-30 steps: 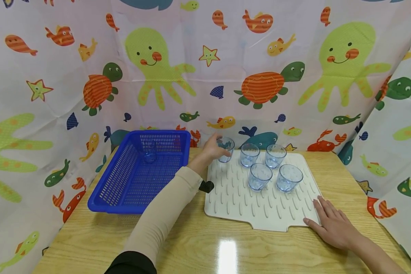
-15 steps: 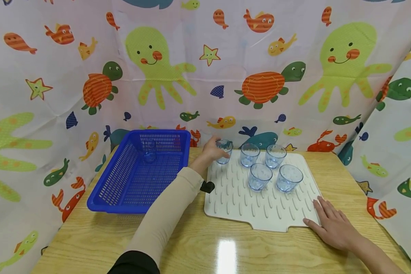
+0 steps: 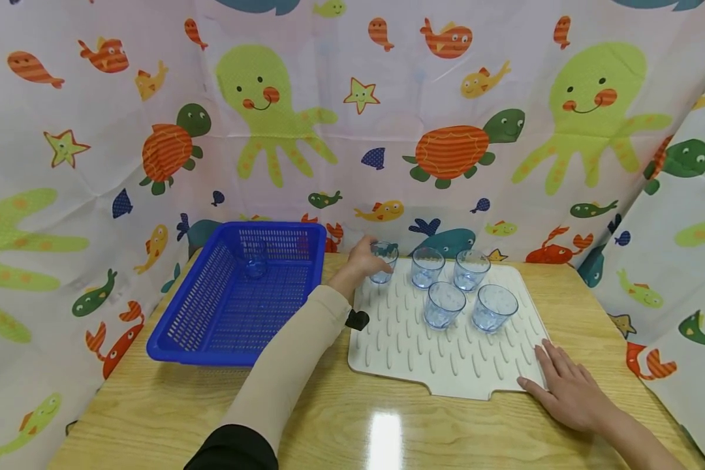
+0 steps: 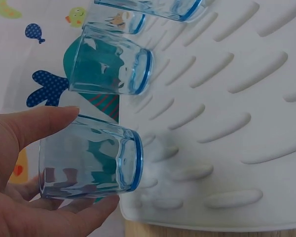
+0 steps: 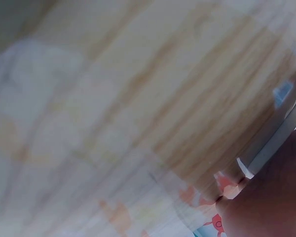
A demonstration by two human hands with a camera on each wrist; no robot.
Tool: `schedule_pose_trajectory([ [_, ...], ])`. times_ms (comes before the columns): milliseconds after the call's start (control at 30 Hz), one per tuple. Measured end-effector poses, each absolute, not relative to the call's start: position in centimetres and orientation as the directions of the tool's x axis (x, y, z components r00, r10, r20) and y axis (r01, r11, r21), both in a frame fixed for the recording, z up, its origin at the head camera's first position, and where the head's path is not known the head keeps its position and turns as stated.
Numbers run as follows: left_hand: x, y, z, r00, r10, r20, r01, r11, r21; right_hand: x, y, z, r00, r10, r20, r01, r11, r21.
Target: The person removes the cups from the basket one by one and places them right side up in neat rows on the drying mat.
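At the back left corner of a white ridged drying mat [image 3: 399, 356], my left hand [image 3: 361, 261] holds a clear bluish glass tumbler [image 4: 98, 163]. The thumb lies on one side of the glass and the fingers on the other. The tumbler is upright at the mat; whether its base touches the mat I cannot tell. Several similar tumblers [image 3: 444, 305] stand upright to its right on the same mat. My right hand [image 3: 572, 395] rests flat at the mat's front right edge, fingers spread and straight. The right wrist view shows part of that hand [image 5: 271, 197] against wood.
A blue perforated plastic basket [image 3: 179, 358] stands on the left of the wooden table [image 3: 329, 418]. One glass [image 3: 255, 266] is inside, near its back. A sea-animal curtain [image 3: 352, 163] hangs behind and along both sides.
My left hand has moved slightly down and to the left with the tumbler. The right hand stays at the mat's edge.
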State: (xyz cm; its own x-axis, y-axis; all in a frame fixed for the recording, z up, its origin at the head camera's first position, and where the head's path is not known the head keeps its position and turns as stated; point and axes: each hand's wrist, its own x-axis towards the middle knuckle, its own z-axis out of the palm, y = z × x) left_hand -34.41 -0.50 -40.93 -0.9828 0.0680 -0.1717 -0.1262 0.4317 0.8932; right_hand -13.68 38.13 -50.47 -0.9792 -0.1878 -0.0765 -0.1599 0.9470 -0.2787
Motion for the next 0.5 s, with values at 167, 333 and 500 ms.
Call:
schedule_pose_trajectory([
  [167, -34.36, -0.15, -40.96, -0.984, 0.060, -0.170, -0.126, 0.448, 0.885, -13.69, 38.22, -50.63, -0.980, -0.187, -0.073, -0.160, 0.947, -0.280],
  [333, -34.37, 0.15, -41.05, -0.985, 0.050, -0.163, -0.120, 0.474, 0.872, -13.74, 38.26, -50.61, -0.980, -0.187, -0.068, -0.162, 0.948, -0.275],
  [500, -34.46, 0.32, -41.20, -0.986, 0.049, -0.158, -0.115, 0.487, 0.866, -13.73, 38.28, -50.59, -0.980, -0.185, -0.068, -0.160, 0.948, -0.277],
])
